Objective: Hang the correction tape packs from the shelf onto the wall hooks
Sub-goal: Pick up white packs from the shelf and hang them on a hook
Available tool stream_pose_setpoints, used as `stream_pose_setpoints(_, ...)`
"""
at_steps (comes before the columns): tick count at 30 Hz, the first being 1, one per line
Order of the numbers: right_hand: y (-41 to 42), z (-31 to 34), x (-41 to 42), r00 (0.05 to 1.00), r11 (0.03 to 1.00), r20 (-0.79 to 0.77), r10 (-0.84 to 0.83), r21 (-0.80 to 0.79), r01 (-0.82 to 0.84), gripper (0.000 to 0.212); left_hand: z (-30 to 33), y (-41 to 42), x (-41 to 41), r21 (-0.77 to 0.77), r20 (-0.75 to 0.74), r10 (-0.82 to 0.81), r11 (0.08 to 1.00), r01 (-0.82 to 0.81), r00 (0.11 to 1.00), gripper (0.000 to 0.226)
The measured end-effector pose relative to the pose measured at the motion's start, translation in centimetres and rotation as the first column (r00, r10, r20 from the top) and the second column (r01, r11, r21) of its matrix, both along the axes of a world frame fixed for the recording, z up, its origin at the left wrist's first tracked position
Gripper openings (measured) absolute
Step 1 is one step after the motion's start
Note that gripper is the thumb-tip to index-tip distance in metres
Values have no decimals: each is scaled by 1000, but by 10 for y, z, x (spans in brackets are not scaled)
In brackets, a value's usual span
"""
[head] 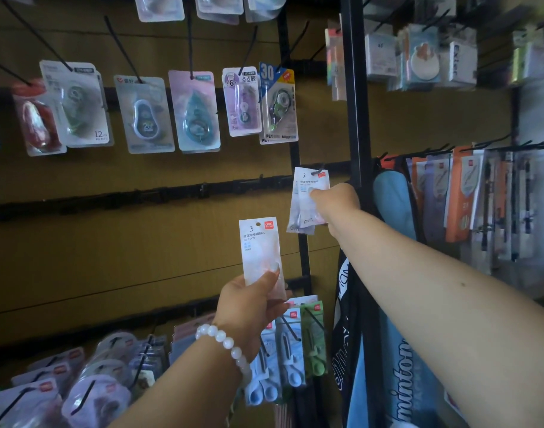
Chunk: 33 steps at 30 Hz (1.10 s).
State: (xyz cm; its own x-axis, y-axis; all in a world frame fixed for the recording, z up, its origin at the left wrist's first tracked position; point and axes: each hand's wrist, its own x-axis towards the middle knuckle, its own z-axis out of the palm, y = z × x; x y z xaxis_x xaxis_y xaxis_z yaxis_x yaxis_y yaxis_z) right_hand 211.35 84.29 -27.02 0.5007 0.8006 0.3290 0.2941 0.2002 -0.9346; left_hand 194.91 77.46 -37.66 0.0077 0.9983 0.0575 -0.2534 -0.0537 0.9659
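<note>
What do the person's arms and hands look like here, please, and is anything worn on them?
Both forearms are bare, with no sleeves in view. The left wrist carries a bracelet of round, milky-white beads. The left hand has longish nails, pale on the thumb. The right hand shows no ring, watch or glove from this angle. A small dark spot sits on the right forearm.

- The right hand point(335, 205) covers the middle of the correction tape packs point(309, 200) at the hook point(319, 169); how many packs it holds cannot be told.
- The left hand point(252, 307) hides the lower end of a single pack point(260, 251), whose small print is unreadable.
- The top row of blister packs point(202, 7) is cut off by the upper edge.
- Goods on the right-hand rack point(434, 57) are blurred beyond identifying.
</note>
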Motion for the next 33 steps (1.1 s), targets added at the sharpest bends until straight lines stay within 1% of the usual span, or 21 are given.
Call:
stream_pose_setpoints(4, 5, -1, -7, 995, 997, 88, 35, -78, -28, 18, 1, 1, 2, 0, 4, -2, 1000, 2, 1000, 48)
stream_pose_setpoints(5, 6, -6, -7, 994, 993, 91, 60, -106, -50, 21, 2, 1, 2, 1, -1, -1, 1000, 1, 1000, 47)
stream_pose_setpoints(7, 7, -20, -9, 991, 982, 103, 87, -176, -68, 36, 2, 0, 1, 7, -14, -2, 1000, 3, 1000, 45)
stream_pose_setpoints(8, 6, -29, -11, 990, 980, 132, 54, -198, -28, 43, 3, 0, 0, 12, -20, -5, 1000, 5, 1000, 43)
stream_pose_setpoints(9, 4, -38, -13, 987, 981, 161, -18, -189, 49, 50, 3, 0, 0, 15, -24, -7, 1000, 7, 1000, 42)
stream_pose_setpoints(10, 0, -44, -16, 980, 981, 171, -106, -142, 131, 55, 3, 0, 0, 15, -27, -7, 1000, 7, 1000, 41)
stream_pose_setpoints(11, -4, -50, -19, 975, 982, 153, -161, -72, 173, 57, 3, -1, 1, 13, -29, -8, 1000, 8, 1000, 40)
stream_pose_setpoints(12, -9, -54, -23, 982, 990, 130, -140, -3, 142, 55, 3, -2, 1, 10, -31, -12, 1000, 12, 999, 39)
stream_pose_setpoints(13, -15, -57, -28, 993, 999, 112, -36, 34, 33, 55, 3, -2, 2, 11, -32, -22, 1000, 22, 999, 37)
stream_pose_setpoints(14, -21, -60, -34, 990, 993, 78, 116, 26, -118, 56, 4, -3, 4, 17, -34, -35, 999, 35, 999, 34)
stream_pose_setpoints(15, -29, -62, -39, 963, 963, 19, 268, -7, -268, 57, 6, -4, 5, 26, -35, -47, 999, 48, 998, 31)
stream_pose_setpoints(16, -36, -63, -43, 924, 924, -45, 379, -42, -381, 56, 7, -6, 6, 39, -35, -55, 998, 56, 998, 28)
stream_pose_setpoints(17, -40, -65, -45, 895, 895, -81, 438, -58, -443, 53, 9, -7, 8, 55, -34, -62, 996, 64, 997, 25)
stream_pose_setpoints(18, -41, -67, -44, 883, 882, -83, 462, -55, -467, 47, 11, -8, 9, 73, -33, -72, 995, 74, 997, 23)
stream_pose_setpoints(20, -45, -69, -42, 877, 880, -85, 473, -8, -475, 29, 13, -10, 11, 104, -35, -90, 990, 93, 995, 22)
stream_pose_setpoints(22, -47, -69, -38, 876, 882, -106, 471, 26, -471, 21, 14, -12, 12, 118, -55, -101, 987, 107, 993, 22)
stream_pose_setpoints(26, -51, -62, -28, 913, 919, -106, 395, 30, -394, 20, 14, -15, 15, 123, -104, -98, 986, 111, 990, 15)
stream_pose_setpoints(29, -55, -50, -17, 933, 943, -137, 333, 76, -325, 18, 13, -16, 13, 120, -114, -66, 989, 80, 991, 12)
stream_pose_setpoints(33, -58, -31, -1, 962, 963, -115, 246, 143, -229, 23, 10, -13, 5, 131, -206, -17, 990, 45, 978, 13)
